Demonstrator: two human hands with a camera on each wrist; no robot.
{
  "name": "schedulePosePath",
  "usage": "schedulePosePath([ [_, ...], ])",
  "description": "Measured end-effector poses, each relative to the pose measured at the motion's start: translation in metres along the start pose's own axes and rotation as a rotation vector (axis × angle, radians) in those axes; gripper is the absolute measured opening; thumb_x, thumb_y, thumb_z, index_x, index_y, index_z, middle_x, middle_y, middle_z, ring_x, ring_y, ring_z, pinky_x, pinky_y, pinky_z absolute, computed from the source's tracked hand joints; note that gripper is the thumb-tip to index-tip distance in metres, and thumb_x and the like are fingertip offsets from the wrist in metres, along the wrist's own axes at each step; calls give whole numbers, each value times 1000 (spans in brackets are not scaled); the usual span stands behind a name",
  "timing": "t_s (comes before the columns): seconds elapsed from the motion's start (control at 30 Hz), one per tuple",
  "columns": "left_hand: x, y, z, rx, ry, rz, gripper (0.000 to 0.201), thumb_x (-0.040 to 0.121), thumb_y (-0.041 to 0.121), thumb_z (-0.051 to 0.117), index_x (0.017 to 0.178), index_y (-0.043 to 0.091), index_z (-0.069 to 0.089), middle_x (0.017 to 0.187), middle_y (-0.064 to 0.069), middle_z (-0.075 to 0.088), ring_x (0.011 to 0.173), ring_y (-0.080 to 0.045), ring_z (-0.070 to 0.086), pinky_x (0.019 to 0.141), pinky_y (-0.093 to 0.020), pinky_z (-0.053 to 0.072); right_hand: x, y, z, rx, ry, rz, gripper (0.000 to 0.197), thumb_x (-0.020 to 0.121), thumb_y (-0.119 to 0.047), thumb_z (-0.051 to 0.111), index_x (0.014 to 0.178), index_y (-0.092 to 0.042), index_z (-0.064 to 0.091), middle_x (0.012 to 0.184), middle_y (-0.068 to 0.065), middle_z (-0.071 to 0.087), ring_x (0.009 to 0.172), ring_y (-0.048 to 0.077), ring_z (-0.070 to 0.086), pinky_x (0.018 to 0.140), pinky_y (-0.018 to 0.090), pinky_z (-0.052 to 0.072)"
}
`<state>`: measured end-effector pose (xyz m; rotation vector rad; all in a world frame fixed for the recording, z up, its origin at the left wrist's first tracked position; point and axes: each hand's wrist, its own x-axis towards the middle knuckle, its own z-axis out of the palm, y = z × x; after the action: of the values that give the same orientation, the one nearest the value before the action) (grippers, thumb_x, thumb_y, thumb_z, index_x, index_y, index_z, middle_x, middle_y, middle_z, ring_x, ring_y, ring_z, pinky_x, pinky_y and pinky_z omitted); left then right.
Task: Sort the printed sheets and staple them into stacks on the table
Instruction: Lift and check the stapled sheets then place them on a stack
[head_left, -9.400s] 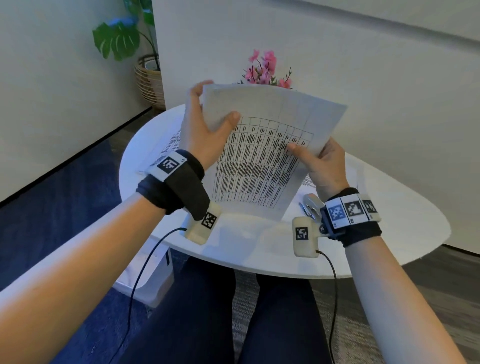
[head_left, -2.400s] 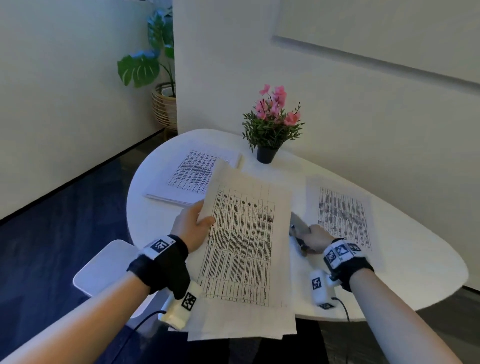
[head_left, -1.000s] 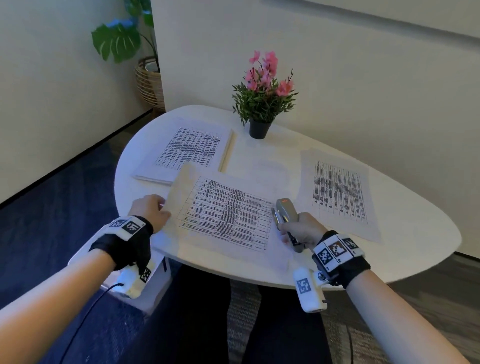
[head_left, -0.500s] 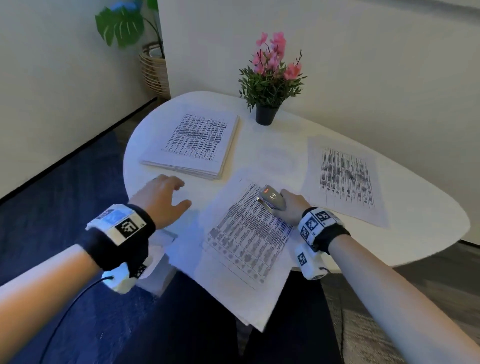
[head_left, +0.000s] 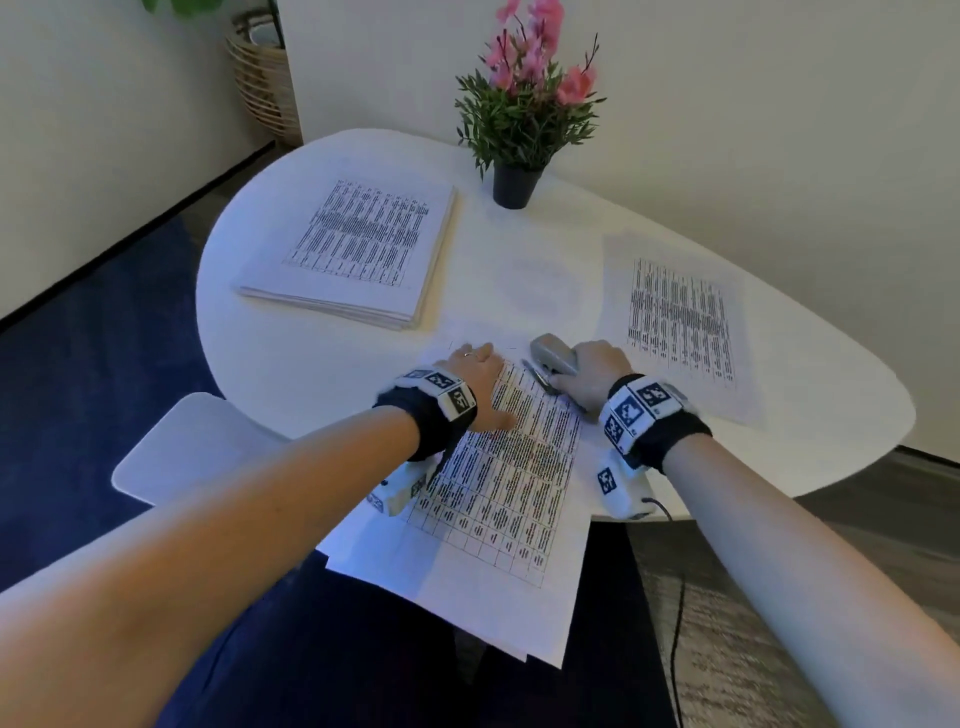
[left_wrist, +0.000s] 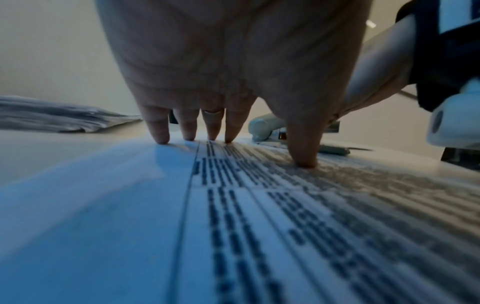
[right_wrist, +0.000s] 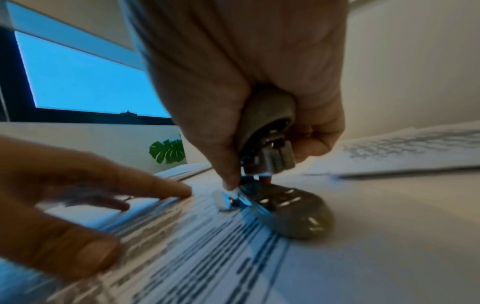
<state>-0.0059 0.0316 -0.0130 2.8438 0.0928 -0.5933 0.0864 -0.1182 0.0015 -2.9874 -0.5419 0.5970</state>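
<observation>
Stapling looked to be the step in hand: the left hand (head_left: 480, 384) lay flat with straight fingers pressing a loose set of white sheets printed with black tables (head_left: 511, 467) at the near edge of the white oval table (head_left: 291, 364). The right hand (head_left: 589, 371) gripped a grey metal stapler (head_left: 553, 356), jaws apart, at the set's far right corner. Next, I judged, it needed seating over that corner and squeezing.

On the white oval counter (head_left: 291, 374), a thick paper stack (head_left: 358, 249) lies far left, a potted pink-flowered plant (head_left: 519, 119) behind centre, a single printed sheet (head_left: 675, 322) right, overhanging printed sheets (head_left: 498, 499) nearest.
</observation>
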Motion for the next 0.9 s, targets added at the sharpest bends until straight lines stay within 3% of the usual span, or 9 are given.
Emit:
schedulePosePath([
  [0.1, 3, -3, -1, 31, 21, 1, 99, 78, 69, 56, 151, 19, 14, 160, 1, 5, 146, -25, 11, 113, -45, 23, 5, -9, 12, 54, 51, 1, 33, 94, -30, 54, 115, -6, 47, 108, 16, 53, 84, 30, 58, 60, 31, 44],
  [0.17, 2, -2, -2, 31, 22, 3, 99, 77, 69, 57, 151, 18, 17, 160, 1, 8, 145, -26, 13, 113, -44, 24, 7, -17, 16, 49, 92, 1, 40, 95, -31, 52, 124, -7, 39, 116, 16, 53, 96, 34, 58, 69, 35, 45],
  [0.3, 6, -2, -3, 26, 25, -3, 99, 74, 69, 60, 150, 17, 21, 159, 0, 11, 143, -27, 15, 112, -45, 27, 9, -31, 15, 16, 101, 61, 37, 97, -30, 46, 124, -5, 38, 111, 16, 60, 94, 33, 61, 68, 37, 46],
  [0.47, 8, -5, -1, 19, 39, 7, 100, 72, 70, 62, 149, 18, 24, 158, 0, 15, 141, -26, 18, 109, -44, 31, 9, -37, 7, -82, 38, 71, 39, 94, -27, 52, 124, -5, 40, 110, 13, 59, 83, 28, 55, 68, 36, 42],
  [0.67, 10, -4, 1, 6, 41, 7, 98, 72, 68, 62, 148, 17, 25, 157, 0, 18, 139, -26, 21, 105, -43, 35, 23, -51, 16, 28, 58, 206, 41, 92, -30, 54, 122, -5, 44, 117, 12, 59, 101, 31, 61, 71, 35, 44],
  [0.73, 9, -4, -1, 5, 37, 15, 97, 73, 68, 63, 147, 16, 28, 155, -1, 22, 137, -28, 24, 103, -43, 37, 29, -55, 17, -47, 51, 158, 38, 92, -28, 54, 122, -5, 47, 118, 14, 57, 100, 32, 60, 74, 35, 48],
  [0.83, 10, -4, -3, 20, 39, 22, 94, 72, 68, 63, 143, 13, 33, 151, -2, 28, 133, -29, 28, 100, -42, 39, 30, -49, 12, -64, 94, 116, 37, 93, -31, 51, 120, -6, 45, 111, 10, 59, 94, 31, 59, 71, 35, 41],
  [0.9, 9, -2, -4, 35, 33, 18, 95, 74, 68, 61, 144, 13, 31, 151, -3, 28, 133, -29, 29, 100, -42, 39, 32, -45, 7, -143, 128, 83, 34, 93, -26, 53, 120, -7, 43, 109, 12, 61, 98, 32, 59, 79, 38, 39],
])
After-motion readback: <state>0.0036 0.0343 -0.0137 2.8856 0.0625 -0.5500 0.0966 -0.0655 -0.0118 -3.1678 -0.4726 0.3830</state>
